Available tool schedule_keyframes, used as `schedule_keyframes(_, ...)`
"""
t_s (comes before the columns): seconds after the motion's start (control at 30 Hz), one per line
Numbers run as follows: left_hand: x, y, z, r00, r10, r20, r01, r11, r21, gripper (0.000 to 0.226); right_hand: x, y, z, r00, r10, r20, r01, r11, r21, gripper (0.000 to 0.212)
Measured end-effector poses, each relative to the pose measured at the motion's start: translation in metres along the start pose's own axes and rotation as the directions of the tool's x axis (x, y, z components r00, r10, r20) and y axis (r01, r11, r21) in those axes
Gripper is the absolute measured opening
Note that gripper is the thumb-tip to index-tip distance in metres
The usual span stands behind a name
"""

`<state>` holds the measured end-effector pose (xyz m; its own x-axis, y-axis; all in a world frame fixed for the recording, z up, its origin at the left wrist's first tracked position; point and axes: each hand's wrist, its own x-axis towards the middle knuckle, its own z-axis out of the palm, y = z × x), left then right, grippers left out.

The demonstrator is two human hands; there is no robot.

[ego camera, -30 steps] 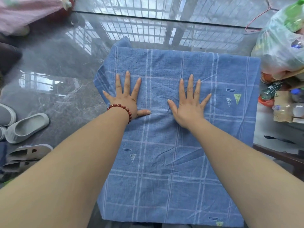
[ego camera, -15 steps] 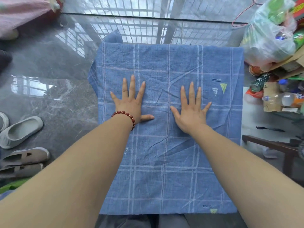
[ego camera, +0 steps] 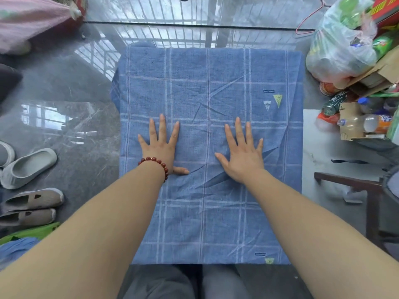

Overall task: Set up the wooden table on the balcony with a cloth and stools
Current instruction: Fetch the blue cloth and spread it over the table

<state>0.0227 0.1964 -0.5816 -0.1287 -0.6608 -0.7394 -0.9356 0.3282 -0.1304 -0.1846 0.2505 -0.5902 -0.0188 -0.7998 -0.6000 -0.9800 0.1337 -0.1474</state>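
Two hands flat on blue checked cloth (ego camera: 207, 87), fingers spread: left hand (ego camera: 160, 148) with red bead bracelet (ego camera: 155, 161), right hand (ego camera: 244, 155) just beside. Cloth covers the table; creases between the palms. Grey shoes (ego camera: 28, 167) on floor, left.

The scene is lit brightly and evenly by daylight. Window bars and pale sky are mirrored as glare on the glossy dark floor (ego camera: 64, 87), most strongly along the top edge. Only soft, shallow shadows are cast in the creases of the blue cloth (ego camera: 207, 83), whose weave is rendered sharply. Straight lines are bowed towards the margins by the wide-angle lens. Slight smearing is seen at the right edge, around the dark wooden furniture (ego camera: 349, 183).
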Motion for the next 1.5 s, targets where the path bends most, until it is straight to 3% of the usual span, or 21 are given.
schedule_keyframes(0.53,-0.054,0.038,0.049,0.999,0.027,-0.046,-0.027,1.0,0.005,0.114,-0.058,0.02,0.031,0.996,-0.08,0.038,0.081,0.996,-0.029,0.075)
schedule_keyframes(1.23,-0.13,0.047,0.113,0.98,0.187,-0.066,-0.178,0.976,0.124,0.126,-0.15,0.006,0.098,0.999,0.021,0.024,-0.021,1.0,-0.007,0.073)
schedule_keyframes(1.37,-0.147,0.044,0.135,0.972,0.217,-0.085,-0.21,0.974,0.085,0.117,-0.172,0.003,0.114,1.0,0.026,-0.01,-0.026,1.0,0.006,0.069)
schedule_keyframes(1.5,-0.157,0.044,0.149,0.961,0.21,-0.181,-0.22,0.975,-0.036,0.091,-0.189,-0.002,0.129,0.998,0.051,-0.049,-0.047,0.995,0.083,0.064)
